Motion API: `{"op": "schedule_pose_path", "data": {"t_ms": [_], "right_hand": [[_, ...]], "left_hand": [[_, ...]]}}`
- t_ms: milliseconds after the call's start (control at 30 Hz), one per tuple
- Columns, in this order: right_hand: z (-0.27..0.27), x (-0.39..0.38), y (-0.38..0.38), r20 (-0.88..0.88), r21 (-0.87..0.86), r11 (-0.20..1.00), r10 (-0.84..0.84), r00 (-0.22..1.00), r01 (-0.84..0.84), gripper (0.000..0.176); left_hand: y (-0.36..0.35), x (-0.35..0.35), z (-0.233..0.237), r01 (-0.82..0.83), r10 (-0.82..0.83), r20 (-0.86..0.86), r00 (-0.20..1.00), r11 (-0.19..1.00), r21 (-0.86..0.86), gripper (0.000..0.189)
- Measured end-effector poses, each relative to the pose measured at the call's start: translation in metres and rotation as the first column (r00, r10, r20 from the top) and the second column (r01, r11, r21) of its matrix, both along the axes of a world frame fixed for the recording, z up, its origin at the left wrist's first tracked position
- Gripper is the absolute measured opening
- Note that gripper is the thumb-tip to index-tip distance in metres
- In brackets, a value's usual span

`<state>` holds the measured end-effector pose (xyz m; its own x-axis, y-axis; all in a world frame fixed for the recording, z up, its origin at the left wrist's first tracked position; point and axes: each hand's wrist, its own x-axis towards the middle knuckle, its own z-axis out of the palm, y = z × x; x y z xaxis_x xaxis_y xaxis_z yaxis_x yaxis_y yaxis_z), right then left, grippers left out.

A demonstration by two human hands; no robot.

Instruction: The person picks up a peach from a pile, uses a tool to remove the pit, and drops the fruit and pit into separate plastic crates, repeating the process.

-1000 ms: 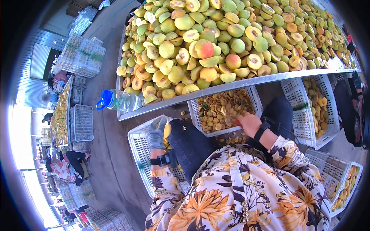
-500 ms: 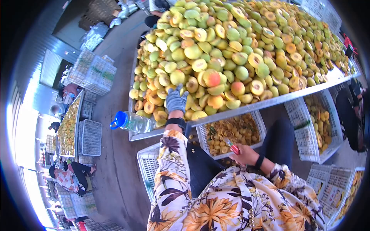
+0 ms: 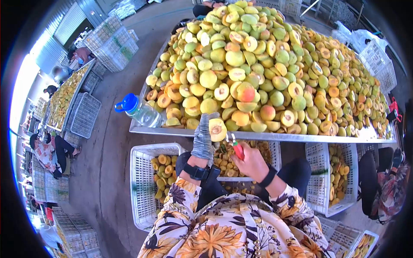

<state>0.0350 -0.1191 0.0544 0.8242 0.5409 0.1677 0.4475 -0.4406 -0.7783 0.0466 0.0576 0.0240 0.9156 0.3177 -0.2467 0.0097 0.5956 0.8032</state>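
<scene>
My left hand (image 3: 204, 136), in a grey glove, is closed around an apricot half (image 3: 218, 130), its cut face and brown centre turned to the right. My right hand (image 3: 251, 162), bare, grips a small red-handled tool (image 3: 238, 149) with a forked-looking metal tip. That tip points up at the fruit, right beside its edge. Both hands are over the near edge of a metal table (image 3: 275, 136) heaped with yellow-green apricots (image 3: 254, 64), many of them cut in half. Below the hands is a crate (image 3: 275, 157) holding fruit pieces.
A water bottle (image 3: 144, 112) with a blue lid lies at the table's left corner. White plastic crates of fruit stand left (image 3: 140, 185) and right (image 3: 318, 172) of my legs. Another person (image 3: 385, 185) sits at the right. Further left, people work along another fruit-laden table (image 3: 64, 101).
My left hand has come back from the pile with an apricot half. My right hand has risen with the tool to meet it. The view has shifted.
</scene>
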Motion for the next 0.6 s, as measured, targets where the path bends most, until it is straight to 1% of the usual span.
{"op": "schedule_pose_path", "data": {"t_ms": [33, 67, 100, 167, 200, 233, 267, 300, 333, 367, 400, 433, 467, 500, 533, 567, 600], "right_hand": [[0.0, -0.001, 0.003, 0.012, 0.041, 0.999, -0.023, 1.0, 0.022, 0.026], [-0.004, -0.001, 0.005, 0.01, 0.031, 0.999, -0.035, 0.999, 0.035, 0.025], [-0.008, -0.001, 0.005, -0.025, 0.003, 0.999, -0.038, 0.999, 0.038, 0.026], [-0.011, -0.003, 0.003, -0.067, -0.028, 0.999, -0.047, 0.997, 0.045, 0.026], [-0.009, -0.004, 0.002, -0.052, 0.048, 0.989, -0.134, 0.99, 0.137, 0.026], [-0.007, -0.004, 0.001, -0.042, 0.126, 0.967, -0.217, 0.975, 0.221, 0.027], [0.0, -0.002, -0.004, -0.06, 0.145, 0.95, -0.271, 0.961, 0.277, 0.029], [-0.002, 0.003, -0.011, -0.08, 0.14, 0.955, -0.254, 0.964, 0.263, 0.031], [-0.003, 0.009, -0.016, -0.098, 0.137, 0.959, -0.236, 0.967, 0.248, 0.033], [0.003, 0.012, -0.019, -0.123, 0.126, 0.976, -0.16, 0.98, 0.175, 0.037], [0.002, 0.014, -0.017, -0.127, 0.129, 0.977, -0.154, 0.98, 0.17, 0.037], [0.001, 0.014, -0.016, -0.164, 0.149, 0.986, -0.051, 0.985, 0.076, 0.038], [0.0, 0.013, -0.016, -0.199, 0.171, 0.985, 0.047, 0.979, -0.013, 0.039], [0.0, 0.012, -0.015, -0.207, 0.17, 0.986, 0.037, 0.978, -0.002, 0.039], [0.001, 0.011, -0.012, -0.405, 0.296, 0.949, 0.023, 0.914, 0.107, 0.035], [0.003, 0.009, -0.007, -0.581, 0.393, 0.888, 0.039, 0.813, 0.239, 0.031], [0.003, 0.006, -0.002, -0.726, 0.455, 0.805, 0.087, 0.682, 0.381, 0.026]], "left_hand": [[-0.006, -0.002, -0.004, 0.018, -0.018, 0.017, 1.0, 1.0, 0.024, 0.052], [-0.012, -0.001, -0.007, 0.035, -0.037, 0.038, 0.999, 0.998, 0.049, 0.056], [-0.018, -0.001, -0.009, 0.044, -0.045, 0.031, 0.998, 0.998, 0.044, 0.056], [-0.027, -0.003, -0.008, 0.007, -0.015, 0.067, 0.998, 0.992, 0.124, 0.049], [-0.026, -0.002, -0.013, 0.012, -0.02, 0.06, 0.998, 0.993, 0.121, 0.049], [-0.023, 0.0, -0.021, 0.082, -0.085, 0.02, 0.996, 0.987, 0.139, 0.05], [-0.023, -0.002, -0.004, 0.147, -0.145, -0.023, 0.989, 0.977, 0.158, 0.051], [-0.027, -0.012, 0.013, 0.182, -0.221, 0.07, 0.973, 0.915, 0.361, 0.055], [-0.018, -0.004, -0.004, 0.438, -0.437, -0.031, 0.899, 0.897, 0.068, 0.06], [-0.018, -0.003, -0.003, 0.489, -0.484, -0.065, 0.872, 0.867, 0.101, 0.062], [-0.021, -0.002, -0.003, 0.542, -0.532, -0.1, 0.841, 0.831, 0.13, 0.063], [-0.022, 0.0, -0.004, 0.542, -0.532, -0.105, 0.84, 0.83, 0.129, 0.063], [-0.023, 0.002, -0.006, 0.515, -0.514, -0.035, 0.857, 0.851, 0.107, 0.064], [-0.026, 0.003, -0.008, 0.492, -0.495, 0.035, 0.868, 0.867, 0.08, 0.066], [-0.029, -0.002, -0.002, 0.503, -0.506, 0.03, 0.862, 0.861, 0.074, 0.066], [-0.032, -0.012, 0.012, 0.414, -0.418, 0.092, 0.904, 0.908, 0.059, 0.068], [-0.035, -0.019, 0.018, 0.322, -0.324, 0.15, 0.934, 0.946, 0.039, 0.071]]}}
